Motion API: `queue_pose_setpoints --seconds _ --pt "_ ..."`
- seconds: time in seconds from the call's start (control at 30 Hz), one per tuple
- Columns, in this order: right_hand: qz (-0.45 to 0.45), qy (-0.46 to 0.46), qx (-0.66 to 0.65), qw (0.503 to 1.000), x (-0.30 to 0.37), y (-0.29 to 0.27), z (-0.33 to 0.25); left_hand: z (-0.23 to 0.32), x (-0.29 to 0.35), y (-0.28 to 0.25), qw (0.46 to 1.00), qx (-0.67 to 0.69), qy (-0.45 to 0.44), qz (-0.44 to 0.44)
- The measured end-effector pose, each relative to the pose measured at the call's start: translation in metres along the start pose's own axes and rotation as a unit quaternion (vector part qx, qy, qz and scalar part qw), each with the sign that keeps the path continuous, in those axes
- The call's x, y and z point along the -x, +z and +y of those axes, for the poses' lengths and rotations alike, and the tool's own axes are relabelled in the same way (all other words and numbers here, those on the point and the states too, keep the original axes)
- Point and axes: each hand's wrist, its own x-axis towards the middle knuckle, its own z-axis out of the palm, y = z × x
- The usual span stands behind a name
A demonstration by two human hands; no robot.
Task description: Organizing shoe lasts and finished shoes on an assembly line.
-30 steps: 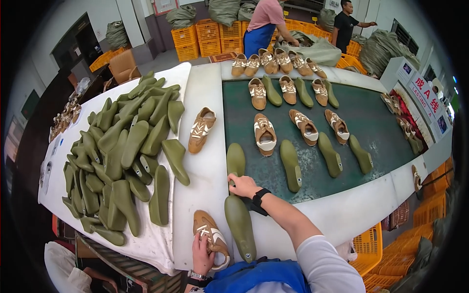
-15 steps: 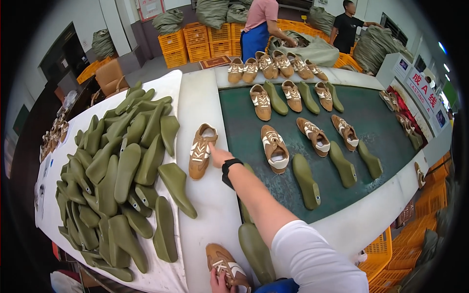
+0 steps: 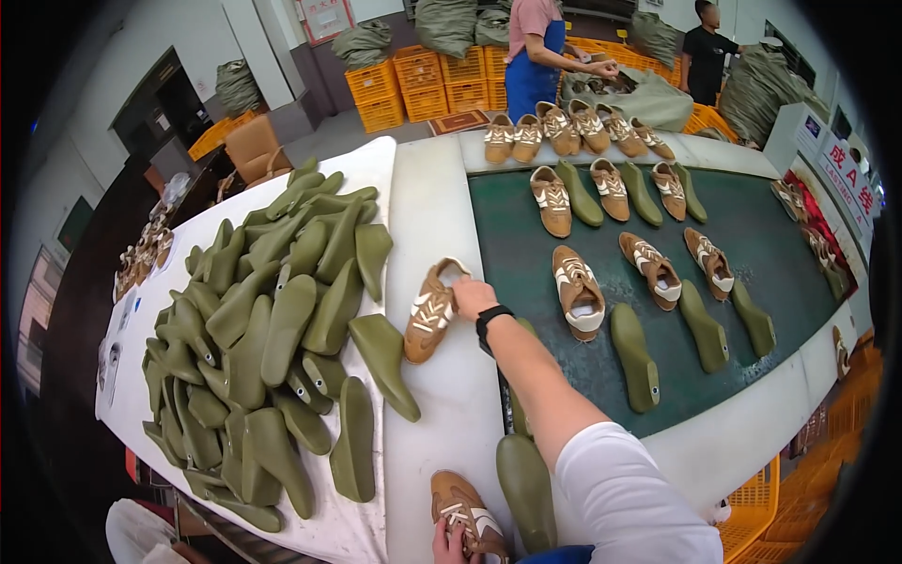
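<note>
Pinching low-top sneaker [image 3: 431,312] at collar [image 3: 450,269] with right hand [image 3: 475,299], clasping second sneaker [image 3: 467,503] in left hand [image 3: 449,547], perhaps risking slip from shallow grip.

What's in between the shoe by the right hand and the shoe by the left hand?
In the head view, just bare white tabletop shows between the far shoe, at the right hand, and the near shoe, at the left hand.
</note>
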Motion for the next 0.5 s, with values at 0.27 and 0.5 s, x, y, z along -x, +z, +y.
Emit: queue_pose_setpoints --seconds 0.27,0.5 --pt "0.005 0.003 -0.126 0.992 0.126 -0.094 0.017 -0.003 -0.01 -0.018 0.999 0.017 0.019 -0.026" --pt "-0.087 0.17 -0.784 0.591 0.346 -0.137 0.076 0.074 -0.051 -0.067 0.974 -0.055 0.171 0.141"
